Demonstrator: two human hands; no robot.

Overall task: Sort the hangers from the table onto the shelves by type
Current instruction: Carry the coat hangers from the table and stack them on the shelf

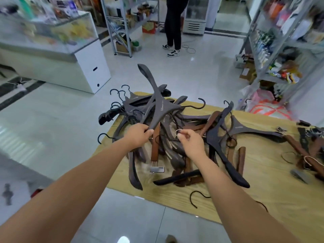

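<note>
A heap of dark wooden hangers [138,109] and brown clip hangers covers the light wooden table [263,186]. My left hand [138,135] grips one arm of a dark grey hanger [157,102], which is lifted and tilted up above the heap, its black hook pointing right. My right hand [191,141] pinches a silver metal hook [178,132] that belongs to a brown clip hanger [155,148] hanging down with its metal clip at the bottom. More brown clip hangers [308,155] lie at the table's right end.
Metal shelving [280,50] full of goods stands at the right, and another rack [121,32] is behind the table. A white glass-topped counter [70,55] is at the left. A person [173,23] in black trousers stands on the tiled floor beyond. Bags [263,104] lie by the right shelf.
</note>
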